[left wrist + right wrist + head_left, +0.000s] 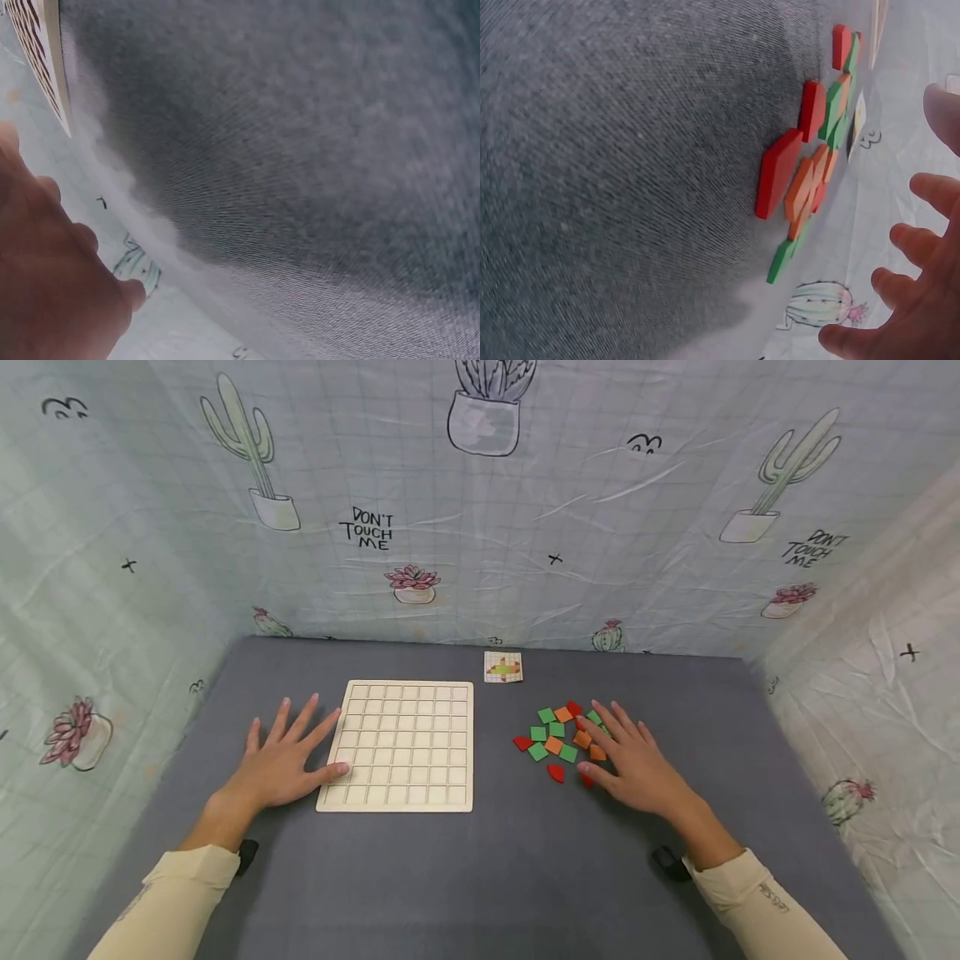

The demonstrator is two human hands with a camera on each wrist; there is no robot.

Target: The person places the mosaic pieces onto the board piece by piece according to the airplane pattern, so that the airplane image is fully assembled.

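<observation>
A pale wooden grid board [401, 745] lies flat on the grey table [480, 860]. My left hand [288, 758] rests flat beside its left edge, fingers spread, thumb tip touching the board's lower left. To the board's right lies a cluster of small green, orange and red tiles [558, 739]; the tiles [810, 169] show edge-on in the right wrist view. My right hand [630, 756] lies open over the cluster's right side, fingers straight, covering some tiles. It grips nothing. A small pattern card [502, 667] sits at the table's far edge.
Cloth walls printed with cactus drawings [480, 510] enclose the table on three sides. The board's corner [45, 60] shows at the top left of the left wrist view. Bare grey surface fills the near half of the table.
</observation>
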